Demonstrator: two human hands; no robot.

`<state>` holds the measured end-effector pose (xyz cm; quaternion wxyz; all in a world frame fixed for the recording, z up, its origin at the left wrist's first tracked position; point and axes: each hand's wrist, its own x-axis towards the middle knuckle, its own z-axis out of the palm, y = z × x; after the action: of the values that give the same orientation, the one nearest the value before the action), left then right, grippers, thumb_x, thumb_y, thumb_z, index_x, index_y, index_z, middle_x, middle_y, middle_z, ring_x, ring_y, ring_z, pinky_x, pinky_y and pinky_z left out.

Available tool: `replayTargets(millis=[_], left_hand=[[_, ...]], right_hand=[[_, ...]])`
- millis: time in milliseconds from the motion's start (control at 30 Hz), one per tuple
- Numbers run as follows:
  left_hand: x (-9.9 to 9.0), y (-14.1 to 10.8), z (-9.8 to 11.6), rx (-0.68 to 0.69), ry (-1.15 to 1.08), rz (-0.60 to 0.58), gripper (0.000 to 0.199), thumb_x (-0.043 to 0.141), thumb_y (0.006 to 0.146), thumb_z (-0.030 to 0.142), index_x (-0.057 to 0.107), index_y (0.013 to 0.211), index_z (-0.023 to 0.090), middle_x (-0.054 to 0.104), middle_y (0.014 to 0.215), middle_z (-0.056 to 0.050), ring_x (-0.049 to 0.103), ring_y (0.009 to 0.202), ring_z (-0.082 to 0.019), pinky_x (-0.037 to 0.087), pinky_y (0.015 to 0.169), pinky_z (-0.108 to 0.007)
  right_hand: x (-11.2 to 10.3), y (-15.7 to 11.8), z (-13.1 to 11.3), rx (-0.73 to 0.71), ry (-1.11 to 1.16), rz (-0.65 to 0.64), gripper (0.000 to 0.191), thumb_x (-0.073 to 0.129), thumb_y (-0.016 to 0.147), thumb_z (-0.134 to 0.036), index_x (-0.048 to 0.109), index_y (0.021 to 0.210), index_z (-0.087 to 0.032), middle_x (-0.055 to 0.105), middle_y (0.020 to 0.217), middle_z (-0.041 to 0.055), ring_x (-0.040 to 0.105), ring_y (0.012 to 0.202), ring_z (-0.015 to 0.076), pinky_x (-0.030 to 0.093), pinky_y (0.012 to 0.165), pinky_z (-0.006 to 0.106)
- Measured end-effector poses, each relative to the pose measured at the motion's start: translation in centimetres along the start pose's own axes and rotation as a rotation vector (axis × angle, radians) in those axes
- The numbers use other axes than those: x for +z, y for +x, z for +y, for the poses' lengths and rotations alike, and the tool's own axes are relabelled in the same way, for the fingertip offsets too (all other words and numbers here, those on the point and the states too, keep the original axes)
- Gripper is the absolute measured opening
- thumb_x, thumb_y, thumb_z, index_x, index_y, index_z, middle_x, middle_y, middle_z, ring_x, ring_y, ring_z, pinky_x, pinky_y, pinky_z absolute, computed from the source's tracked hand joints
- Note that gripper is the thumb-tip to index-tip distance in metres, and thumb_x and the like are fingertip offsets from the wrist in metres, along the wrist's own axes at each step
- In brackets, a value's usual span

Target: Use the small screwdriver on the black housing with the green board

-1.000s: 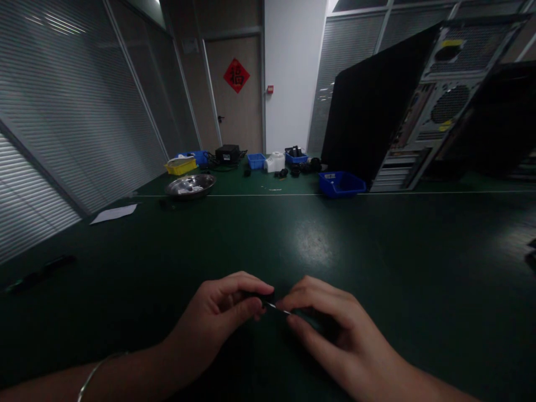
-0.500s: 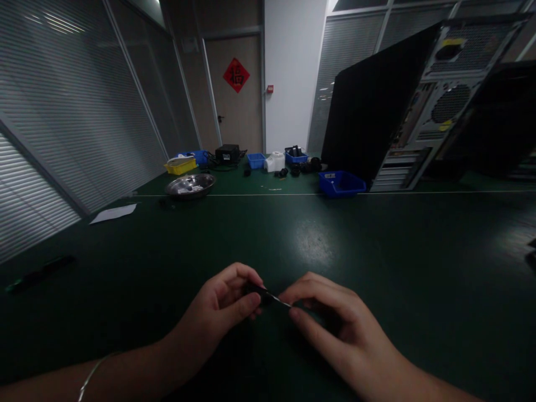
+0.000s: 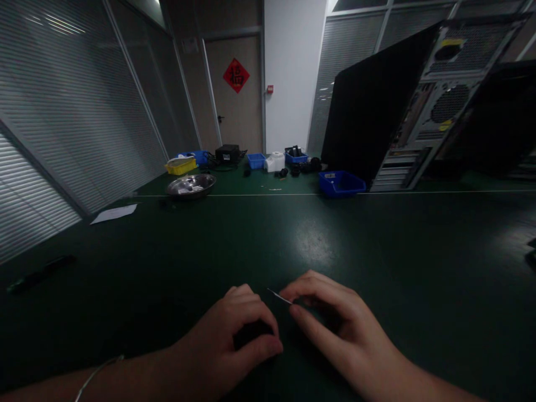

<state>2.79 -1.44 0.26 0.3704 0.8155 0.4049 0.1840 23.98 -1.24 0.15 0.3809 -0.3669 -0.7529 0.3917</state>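
Note:
Between the thumb and fingers of my right hand (image 3: 335,326) is a thin, silvery strip (image 3: 278,296), its free end pointing up and left; its exact kind is too small to tell. My left hand (image 3: 243,335) is curled just left of it, apart from the strip, with thumb and index finger close together. The gap inside that curl is dark, and whatever the fingers may hold is hidden. Both hands are low over the dark green tabletop (image 3: 234,240).
A dark, slim object (image 3: 42,273) lies at far left, near a white sheet (image 3: 114,214). Further back are a metal bowl (image 3: 191,193), a blue bin (image 3: 341,187), a white plastic part (image 3: 274,162) and a yellow tray (image 3: 181,166). A black computer case (image 3: 372,106) stands at right.
My left hand has come off the strip, moved down and slightly right, and curled; the dark piece at its fingertips is out of sight. My right hand stays in place holding the strip.

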Motion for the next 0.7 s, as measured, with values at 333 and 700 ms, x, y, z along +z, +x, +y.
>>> replayTargets(millis=[333,700], left_hand=[[0.51,-0.26,-0.57,0.03,-0.046,0.091,0.028,0.064,0.086,0.032,0.058,0.111,0.02,0.059,0.107,-0.008,0.053,0.099,-0.027,0.043,0.087,-0.04],[0.42,-0.1,-0.37,0.0,0.044,0.08,0.022,0.061,0.08,0.009,0.059,0.099,0.02,0.061,0.103,-0.006,0.053,0.098,-0.025,0.044,0.085,-0.038]], right_hand=[[-0.07,-0.31,-0.24,-0.026,-0.084,-0.167,0.013,0.062,0.085,-0.011,0.064,0.095,-0.018,0.065,0.091,0.0035,0.064,0.082,0.0171,0.051,0.07,0.027],[0.62,-0.15,0.2,-0.338,-0.429,-0.651,0.008,0.073,0.086,-0.026,0.072,0.088,-0.019,0.074,0.08,0.0005,0.069,0.07,0.0148,0.045,0.058,0.022]])
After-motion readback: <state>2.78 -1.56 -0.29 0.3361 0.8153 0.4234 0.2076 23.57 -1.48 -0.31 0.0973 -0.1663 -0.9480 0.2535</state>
